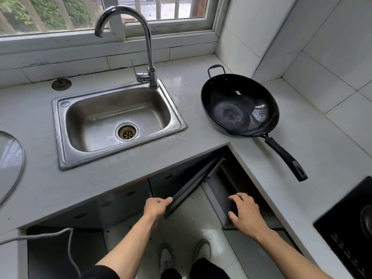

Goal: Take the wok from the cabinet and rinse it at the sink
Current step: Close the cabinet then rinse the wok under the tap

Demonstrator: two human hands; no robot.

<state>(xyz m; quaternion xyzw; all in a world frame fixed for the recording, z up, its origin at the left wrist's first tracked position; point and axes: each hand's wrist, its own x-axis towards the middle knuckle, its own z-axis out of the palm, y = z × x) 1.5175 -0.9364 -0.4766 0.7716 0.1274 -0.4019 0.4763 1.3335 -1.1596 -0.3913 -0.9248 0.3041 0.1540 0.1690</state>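
Observation:
A black wok (239, 105) with a long black handle and a small loop handle rests on the grey countertop, right of the steel sink (118, 121). The sink is dry, under a curved chrome tap (149, 57) with no water running. Below the counter corner two dark cabinet doors stand ajar. My left hand (157, 208) grips the edge of the left cabinet door (193, 184). My right hand (247, 214) lies with fingers spread against the right cabinet door (223, 196).
A glass lid (10, 164) lies at the counter's left edge. A black induction cooktop (350, 228) sits at the right front. A round sink strainer (61, 84) rests behind the sink. A grey cable (70, 250) hangs at lower left. White tiled walls enclose the right corner.

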